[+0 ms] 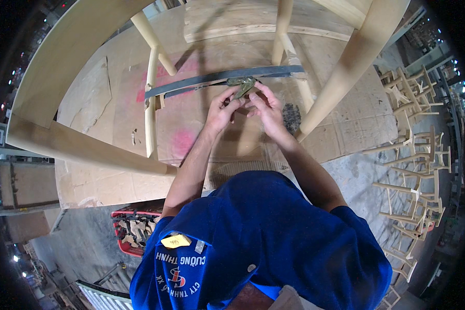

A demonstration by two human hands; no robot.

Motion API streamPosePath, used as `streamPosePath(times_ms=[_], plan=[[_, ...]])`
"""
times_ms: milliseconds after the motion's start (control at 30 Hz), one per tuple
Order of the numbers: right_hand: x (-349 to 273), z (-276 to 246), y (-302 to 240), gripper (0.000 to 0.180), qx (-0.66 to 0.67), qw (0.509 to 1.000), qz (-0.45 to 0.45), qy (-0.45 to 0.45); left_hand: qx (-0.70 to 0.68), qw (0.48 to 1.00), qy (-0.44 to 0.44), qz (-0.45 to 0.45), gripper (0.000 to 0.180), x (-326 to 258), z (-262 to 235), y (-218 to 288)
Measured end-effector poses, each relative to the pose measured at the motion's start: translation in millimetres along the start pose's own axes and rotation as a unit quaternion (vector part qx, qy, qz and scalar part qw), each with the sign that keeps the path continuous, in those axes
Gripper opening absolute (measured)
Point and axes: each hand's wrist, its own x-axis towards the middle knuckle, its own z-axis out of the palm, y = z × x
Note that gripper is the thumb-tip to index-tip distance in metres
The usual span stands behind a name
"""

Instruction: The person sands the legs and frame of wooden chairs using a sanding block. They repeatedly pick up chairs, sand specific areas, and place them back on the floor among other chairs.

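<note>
Currently in hand: dark green buckle-like piece (241, 87), at mid-span of the dark strap (191, 84), between the rails of a wooden chair frame (93, 148).
Left hand (221, 112): thumb and fingers pinch the piece's lower end, seemingly to steady it.
Right hand (267, 108): index finger reaches the piece's upper right side, thumb bent below; whether they pinch it cannot be told.
Strap: spans rail to rail, nearly straight, probably to draw the sides together.
Cardboard scrap (160, 100): tucked by the left rail, likely guarding the wood.
Cardboard sheet (113, 134): spread beneath the frame, presumably against scratches.
Red crate (117, 233): below the sheet's near edge, holding scraps.
</note>
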Motion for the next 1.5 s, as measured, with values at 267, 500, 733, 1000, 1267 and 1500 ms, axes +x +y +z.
streamPosePath(times_ms=[267,500,733,1000,1267,1500], plan=[[-8.3,-6.2,-10.3,0.035,-0.081,0.997,0.008,-0.016,-0.099,0.993,0.068,0.015,0.033,22.3,22.3,-27.8],[-24.5,-15.1,-3.3,0.032,-0.135,0.990,-0.003,0.038,0.003,0.972,0.218,0.089,0.034,14.9,76.7,-51.3],[-20.2,-14.8,-28.4,0.040,-0.219,0.971,-0.093,0.036,0.013,0.987,0.089,0.130,0.064,-18.5,99.1,-47.7],[6.7,2.9,-20.4,0.036,-0.317,0.947,-0.049,0.033,0.271,0.949,0.080,0.140,0.059,-26.6,29.2,-32.7],[4.3,1.7,-27.2,0.038,-0.278,0.959,-0.059,0.002,0.586,0.735,0.205,0.271,0.057,-0.8,8.7,50.4],[14.8,-3.9,-18.2,0.026,-0.132,0.991,0.009,-0.023,0.531,0.725,0.255,0.357,0.050,4.8,8.6,13.4]])
